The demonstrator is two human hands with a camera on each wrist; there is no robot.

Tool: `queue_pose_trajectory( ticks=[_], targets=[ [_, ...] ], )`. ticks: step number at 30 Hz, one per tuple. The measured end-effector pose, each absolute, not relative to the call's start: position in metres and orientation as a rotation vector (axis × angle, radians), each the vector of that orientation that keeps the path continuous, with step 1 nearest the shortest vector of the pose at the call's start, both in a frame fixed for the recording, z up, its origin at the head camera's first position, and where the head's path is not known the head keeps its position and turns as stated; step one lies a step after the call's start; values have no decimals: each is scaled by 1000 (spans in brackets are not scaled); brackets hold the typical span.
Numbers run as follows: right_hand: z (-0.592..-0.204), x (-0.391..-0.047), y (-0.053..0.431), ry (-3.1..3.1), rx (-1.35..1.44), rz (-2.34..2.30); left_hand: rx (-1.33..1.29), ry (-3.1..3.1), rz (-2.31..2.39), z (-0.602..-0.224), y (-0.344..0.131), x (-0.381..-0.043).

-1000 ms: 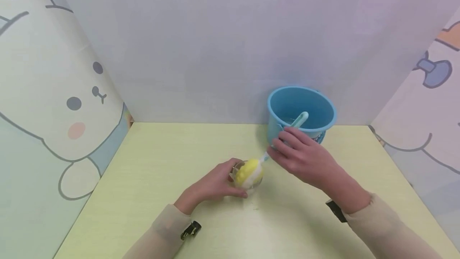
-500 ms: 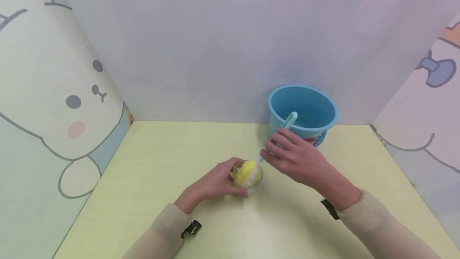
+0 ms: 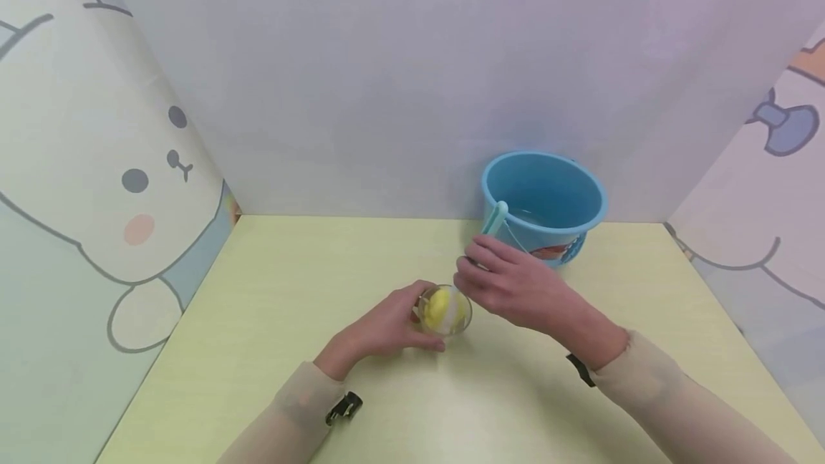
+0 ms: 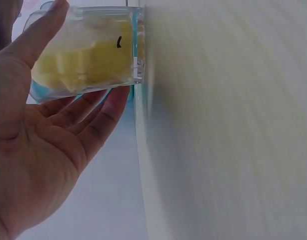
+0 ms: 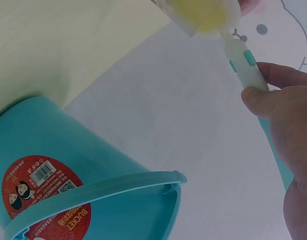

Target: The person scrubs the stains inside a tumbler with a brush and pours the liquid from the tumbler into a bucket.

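A yellow-and-white sponge brush [image 3: 440,308] with a pale teal plastic handle [image 3: 495,219] stands head down in a clear, round-rimmed cup [image 4: 138,70], just below the head view's centre. A strip of pale yellow tabletop [image 3: 309,271] separates the cup from a light blue plastic bucket [image 5: 88,145], right of centre near the table's back edge. Its round red label [image 5: 38,182] reads "BUCKET" and bears a barcode. The left hand [image 3: 387,324] curls thumb and fingers around the cup; the right hand [image 3: 509,281] pinches the handle.
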State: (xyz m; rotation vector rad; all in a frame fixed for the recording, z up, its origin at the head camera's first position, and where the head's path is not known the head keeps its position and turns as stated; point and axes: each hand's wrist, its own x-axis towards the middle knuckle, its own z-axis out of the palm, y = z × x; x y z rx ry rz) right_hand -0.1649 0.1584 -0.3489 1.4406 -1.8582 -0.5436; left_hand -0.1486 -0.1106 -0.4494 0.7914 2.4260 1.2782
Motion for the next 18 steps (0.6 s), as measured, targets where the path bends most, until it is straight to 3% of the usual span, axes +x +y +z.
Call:
queue_pose_trajectory(
  ticks=[18],
  targets=[
    [-319,-165,171,-1814,1480,-517,773,2411,1276,-449,-112,-148]
  ],
)
